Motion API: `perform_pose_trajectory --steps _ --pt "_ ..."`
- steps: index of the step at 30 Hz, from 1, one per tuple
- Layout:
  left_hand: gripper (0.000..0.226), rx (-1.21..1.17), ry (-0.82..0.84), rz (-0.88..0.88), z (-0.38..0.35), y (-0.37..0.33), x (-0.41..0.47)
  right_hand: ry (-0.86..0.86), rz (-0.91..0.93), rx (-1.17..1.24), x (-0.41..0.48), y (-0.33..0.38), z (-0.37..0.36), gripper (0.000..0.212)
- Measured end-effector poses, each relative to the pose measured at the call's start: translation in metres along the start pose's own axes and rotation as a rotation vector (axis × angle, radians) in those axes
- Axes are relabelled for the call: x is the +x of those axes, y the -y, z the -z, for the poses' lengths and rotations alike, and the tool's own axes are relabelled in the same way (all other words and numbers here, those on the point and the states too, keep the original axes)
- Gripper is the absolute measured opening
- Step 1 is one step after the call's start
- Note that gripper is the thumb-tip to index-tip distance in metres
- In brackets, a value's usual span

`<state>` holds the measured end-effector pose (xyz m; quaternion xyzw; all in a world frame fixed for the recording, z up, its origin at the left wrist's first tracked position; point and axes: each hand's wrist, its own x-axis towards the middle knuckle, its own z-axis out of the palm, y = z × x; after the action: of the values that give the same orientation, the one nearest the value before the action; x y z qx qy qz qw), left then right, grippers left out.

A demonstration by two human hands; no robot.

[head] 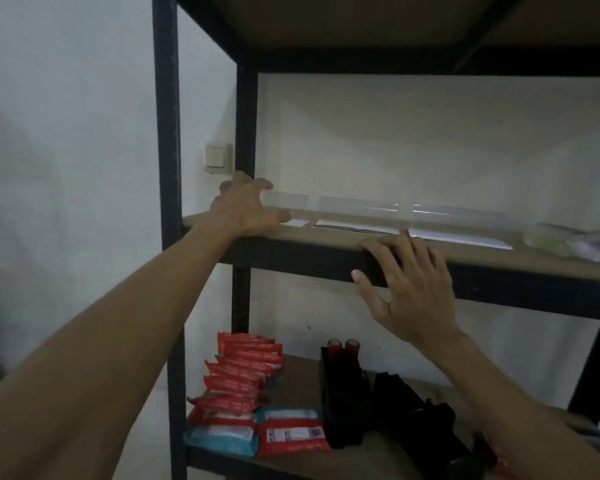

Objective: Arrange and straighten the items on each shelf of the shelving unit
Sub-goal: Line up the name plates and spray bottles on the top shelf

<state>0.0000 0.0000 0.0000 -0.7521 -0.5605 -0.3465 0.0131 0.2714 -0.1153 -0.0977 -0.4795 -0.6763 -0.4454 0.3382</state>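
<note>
A black metal shelving unit [167,133] with brown boards fills the view. On the middle shelf [326,242] stand three clear acrylic holders in a row: a small one [288,204] at the left, a second [359,213] in the middle, a third [461,220] to the right. My left hand [245,209] is on the shelf's left end, its curled fingers around the left end of the small holder. My right hand [409,285] lies with straight, spread fingers over the shelf's front edge, below the middle holder.
A clear bag with pale green contents [568,242] lies at the shelf's right. On the lower shelf sit stacked red packets [243,368], blue and red packs [288,431], and black items with two red-capped cylinders [343,348]. A wall switch [217,157] is behind the left post.
</note>
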Motion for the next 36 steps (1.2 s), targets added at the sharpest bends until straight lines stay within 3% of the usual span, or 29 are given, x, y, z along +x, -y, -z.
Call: perform_pose_trajectory --steps 3,5,16,19,23,27,32,36 --pt "0.111 0.124 0.223 0.083 -0.005 -0.002 0.018 -0.042 0.002 -0.001 -0.001 0.004 -0.001 0.048" --pt "0.121 0.125 0.275 0.127 -0.012 -0.005 0.027 -0.061 -0.005 -0.011 -0.003 0.005 -0.005 0.048" --pt "0.116 0.160 0.209 0.139 -0.028 -0.002 0.041 -0.130 -0.035 0.002 -0.004 0.004 -0.017 0.050" --pt "0.125 0.152 0.099 0.171 -0.024 0.001 0.043 -0.131 -0.039 0.014 -0.004 0.004 -0.018 0.049" --pt "0.110 0.238 -0.024 0.191 -0.006 -0.007 0.049 -0.147 -0.036 0.020 -0.005 0.005 -0.019 0.048" --pt "0.117 0.350 0.009 0.234 0.008 -0.020 0.064 -0.163 -0.035 0.026 -0.006 0.005 -0.021 0.048" --pt "0.126 0.316 0.122 0.236 -0.007 -0.021 0.085 -0.161 -0.034 0.022 -0.007 0.004 -0.023 0.048" --pt "0.136 0.326 0.123 0.230 -0.020 -0.017 0.092 -0.161 -0.039 0.013 -0.006 0.004 -0.024 0.047"
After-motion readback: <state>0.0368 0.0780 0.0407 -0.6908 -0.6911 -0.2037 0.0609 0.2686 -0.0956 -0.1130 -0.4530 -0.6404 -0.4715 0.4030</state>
